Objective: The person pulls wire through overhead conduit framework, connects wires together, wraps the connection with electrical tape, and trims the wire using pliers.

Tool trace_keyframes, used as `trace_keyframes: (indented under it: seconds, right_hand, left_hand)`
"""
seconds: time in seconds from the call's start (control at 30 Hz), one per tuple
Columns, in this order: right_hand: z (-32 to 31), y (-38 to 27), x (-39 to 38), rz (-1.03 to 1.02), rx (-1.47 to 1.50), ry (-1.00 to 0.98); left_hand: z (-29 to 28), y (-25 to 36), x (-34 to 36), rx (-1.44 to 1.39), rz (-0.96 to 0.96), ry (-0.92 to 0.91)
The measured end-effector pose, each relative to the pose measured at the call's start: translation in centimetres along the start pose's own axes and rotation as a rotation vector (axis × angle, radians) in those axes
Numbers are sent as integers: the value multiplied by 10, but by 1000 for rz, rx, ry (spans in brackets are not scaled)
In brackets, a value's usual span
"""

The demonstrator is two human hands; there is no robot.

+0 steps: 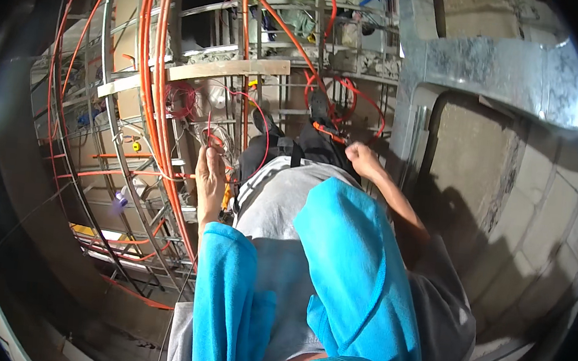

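Wire (268,134), thin and red, bows lengthwise away from you right of the orange conduit bundle (165,158), nearer your left hand (211,177), whose grip I cannot tell, than your clenched right hand (365,161), farther right of that bundle.

This view comes from the left of the two side-by-side cameras on your head, facing steeply down your own front. Nearest the lens, at the lower edge, is the turquoise cloth (364,263); your left hand (211,176) and right hand (366,162) sit at middle range, your shoes (319,105) farther off. The wide fisheye takes in the metal framework (116,131) to your left and the duct (494,71) at upper right, bending straight edges toward its dark rim.
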State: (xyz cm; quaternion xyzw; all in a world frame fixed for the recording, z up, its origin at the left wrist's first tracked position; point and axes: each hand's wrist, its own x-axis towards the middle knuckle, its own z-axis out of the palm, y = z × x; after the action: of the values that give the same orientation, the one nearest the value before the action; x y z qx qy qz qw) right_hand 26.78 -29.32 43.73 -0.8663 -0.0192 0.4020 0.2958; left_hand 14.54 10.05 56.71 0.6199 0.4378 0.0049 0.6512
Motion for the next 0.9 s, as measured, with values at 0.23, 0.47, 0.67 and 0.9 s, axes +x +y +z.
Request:
trace_keyframes:
  seconds: [0.23,0.47,0.67,0.9]
  right_hand:
    - [-34,-15,18,329,190,-356]
    - [-6,-16,32,-113,298,-221]
    - [-18,-28,22,-149,420,-49]
    - [-44,-27,4,-154,397,23]
  left_hand:
    - [-22,7,-5,-291,-99,20]
    - [-26,21,1,-410,-55,-2]
    - [-14,39,11,-371,-21,-55]
    - [-11,44,38,-494,14,-43]
